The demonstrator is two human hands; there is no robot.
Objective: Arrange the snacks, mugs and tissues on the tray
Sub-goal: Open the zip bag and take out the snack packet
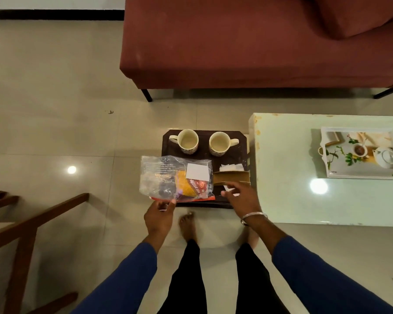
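Snack bag (176,177) | long axis left-right | left hand (160,215) pinches edge | right hand (238,197) seemingly loose

Two cream mugs (188,141) (220,143) stand upright side by side at twelve o'clock on the dark tray (241,141), handles pointing outward. A clear snack packet (175,177) with yellow contents overhangs nine o'clock. White tissues (230,167) lie at three o'clock.
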